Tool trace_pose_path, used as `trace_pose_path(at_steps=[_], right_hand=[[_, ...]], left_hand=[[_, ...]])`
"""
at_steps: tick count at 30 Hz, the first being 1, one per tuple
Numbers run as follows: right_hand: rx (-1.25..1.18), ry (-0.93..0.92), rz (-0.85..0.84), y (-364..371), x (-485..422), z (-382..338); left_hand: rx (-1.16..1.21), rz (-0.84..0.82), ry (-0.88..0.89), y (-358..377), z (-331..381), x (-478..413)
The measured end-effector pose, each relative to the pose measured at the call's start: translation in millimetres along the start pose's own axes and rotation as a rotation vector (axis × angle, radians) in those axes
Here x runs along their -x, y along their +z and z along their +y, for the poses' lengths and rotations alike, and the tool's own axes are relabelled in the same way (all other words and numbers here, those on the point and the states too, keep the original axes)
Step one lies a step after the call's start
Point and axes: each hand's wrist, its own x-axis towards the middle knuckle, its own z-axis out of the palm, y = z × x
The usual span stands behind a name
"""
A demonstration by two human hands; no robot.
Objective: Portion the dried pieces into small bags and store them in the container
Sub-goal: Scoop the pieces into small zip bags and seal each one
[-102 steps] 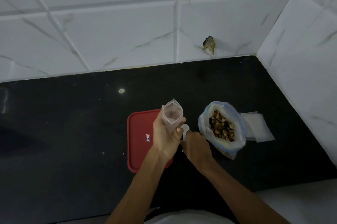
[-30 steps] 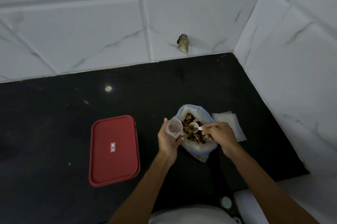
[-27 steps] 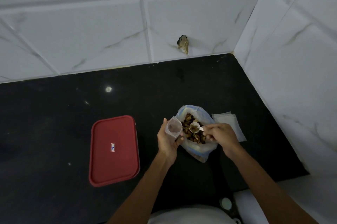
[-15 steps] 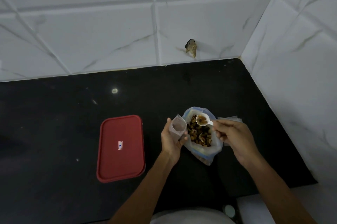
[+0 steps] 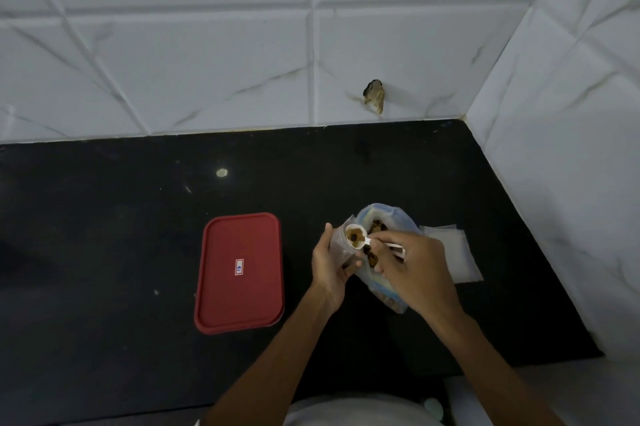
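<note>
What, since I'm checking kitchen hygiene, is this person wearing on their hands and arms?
Nothing that shows. The left hand and right hand are bare: no gloves, rings, watch or bracelet visible. The left forearm and right forearm are uncovered down to the frame's edge, sleeveless there. A pale garment shows at the bottom.

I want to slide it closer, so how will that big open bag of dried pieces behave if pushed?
The big bag looks like thin, crumpled plastic slumped on the counter, so it would probably buckle rather than slide whole. Its mouth gapes over loose dried pieces, so a hard shove might tip it and spill some.
</note>
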Motion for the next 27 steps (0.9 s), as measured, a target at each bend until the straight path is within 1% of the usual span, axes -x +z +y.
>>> trace_pose_path(at_steps=[2,5,7,8,9,10,11,12,14,15,16,17,19,20,21,22,23,24,25,27], right_hand=[[0.097,-0.059,-0.025,5.1,0.1,-0.3],[0.269,-0.059,-0.145,5.1,5.4,-10.2],[0.25,-0.114,-0.121,5.3,3.5,-15.0],[0.285,-0.095,-0.174,6.4,0.0,-19.0],[0.424,-0.08,-0.298,8.2,-2.2,-23.0],[0.52,-0.033,-0.384,11.1,-2.9,-22.3],[0.526,-0.005,-0.429,12.6,1.0,-19.3],[0.504,-0.041,-0.396,12.6,2.1,-15.3],[0.391,-0.144,-0.175,16.9,4.4,3.4],[0.391,-0.166,-0.107,15.3,7.2,1.7],[0.445,-0.184,-0.161,13.3,6.5,-1.0],[0.529,-0.177,-0.254,14.2,3.6,-5.4],[0.577,-0.024,-0.413,18.3,-2.4,-4.4],[0.59,-0.029,-0.396,18.5,-3.1,-6.3],[0.603,-0.091,-0.334,16.5,-4.1,-8.2],[0.554,-0.149,-0.198,15.4,-1.3,-1.9],[0.396,-0.171,-0.011,14.5,5.5,7.7],[0.237,-0.176,0.109,11.4,8.3,11.0],[0.141,-0.137,0.177,5.5,10.3,12.0],[0.095,-0.028,0.243,-5.4,7.3,15.6]], left_hand=[[-0.005,0.006,-0.01,-0.3,1.1,1.4],[0.009,-0.006,-0.016,-2.8,0.2,1.0],[0.029,-0.019,-0.013,-3.8,-0.3,1.4],[0.04,-0.024,-0.012,-4.0,-0.6,1.7],[0.05,-0.027,-0.011,-4.2,-1.0,1.6],[0.058,-0.032,-0.01,-4.3,-1.5,1.7],[0.062,-0.038,-0.009,-4.6,-1.9,1.4],[0.07,-0.044,-0.01,-4.7,-2.0,1.1],[0.088,-0.067,-0.018,-5.0,-2.2,0.2],[0.095,-0.077,-0.026,-5.0,-2.6,-0.6],[0.099,-0.08,-0.036,-4.6,-2.8,-0.7],[0.101,-0.078,-0.047,-4.4,-3.5,-1.4],[0.106,-0.077,-0.063,-3.9,-5.0,-2.0],[0.11,-0.075,-0.066,-3.8,-5.2,-2.1],[0.114,-0.072,-0.065,-3.8,-5.5,-2.4],[0.119,-0.069,-0.065,-3.8,-5.8,-2.6],[0.126,-0.067,-0.068,-3.8,-6.0,-3.0],[0.132,-0.061,-0.07,-4.1,-6.2,-3.7],[0.133,-0.057,-0.071,-4.4,-6.3,-4.7],[0.134,-0.055,-0.069,-5.1,-6.0,-6.3]])
